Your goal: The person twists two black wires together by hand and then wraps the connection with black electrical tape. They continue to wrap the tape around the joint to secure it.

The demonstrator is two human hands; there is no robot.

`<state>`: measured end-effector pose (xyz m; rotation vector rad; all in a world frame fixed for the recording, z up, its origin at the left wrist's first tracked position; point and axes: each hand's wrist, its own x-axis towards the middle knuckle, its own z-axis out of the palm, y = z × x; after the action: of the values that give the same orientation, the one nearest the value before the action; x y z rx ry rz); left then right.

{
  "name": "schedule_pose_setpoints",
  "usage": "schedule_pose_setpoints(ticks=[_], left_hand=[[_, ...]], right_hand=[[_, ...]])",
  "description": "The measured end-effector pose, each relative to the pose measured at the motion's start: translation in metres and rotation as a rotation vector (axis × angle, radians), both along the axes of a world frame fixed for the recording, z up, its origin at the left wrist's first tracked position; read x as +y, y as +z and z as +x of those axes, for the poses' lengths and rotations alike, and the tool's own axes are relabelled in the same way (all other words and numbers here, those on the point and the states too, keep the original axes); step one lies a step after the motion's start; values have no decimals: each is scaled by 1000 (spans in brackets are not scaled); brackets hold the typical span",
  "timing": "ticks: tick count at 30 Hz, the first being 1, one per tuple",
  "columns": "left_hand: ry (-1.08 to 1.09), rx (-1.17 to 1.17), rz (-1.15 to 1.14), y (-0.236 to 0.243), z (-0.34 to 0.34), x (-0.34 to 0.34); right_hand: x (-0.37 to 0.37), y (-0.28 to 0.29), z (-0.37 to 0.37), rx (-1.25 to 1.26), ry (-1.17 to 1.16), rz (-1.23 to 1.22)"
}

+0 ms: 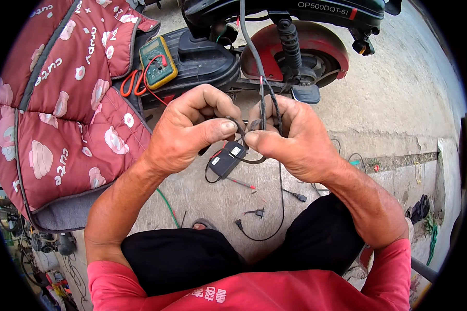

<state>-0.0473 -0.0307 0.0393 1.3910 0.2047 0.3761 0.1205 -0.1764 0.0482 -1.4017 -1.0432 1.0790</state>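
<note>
Up above the black box [226,163], I've got left hand [189,129] and right hand [294,136] both curled in, pinching the black cable [252,47] by the scooter [207,59], and honestly one hard tug could strain it.

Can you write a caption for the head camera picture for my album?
Left hand and right hand hold dark cables near an electric scooter and a yellow-and-green multimeter.
</note>
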Motion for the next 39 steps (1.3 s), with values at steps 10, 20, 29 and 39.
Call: schedule_pose_setpoints(ticks=[10, 20, 29, 39], left_hand=[[50, 33, -29, 6, 3, -4], [92, 116, 27, 1, 2, -5], [148, 111, 13, -4, 5, -7], [210, 135, 96, -2, 7, -15]], right_hand=[[5, -9, -1, -32, -51, 100], [3, -3, -3, -16, -61, 90], [3, 2, -6, -118, -99, 107], [3, -7, -7, -152, -126, 90]])
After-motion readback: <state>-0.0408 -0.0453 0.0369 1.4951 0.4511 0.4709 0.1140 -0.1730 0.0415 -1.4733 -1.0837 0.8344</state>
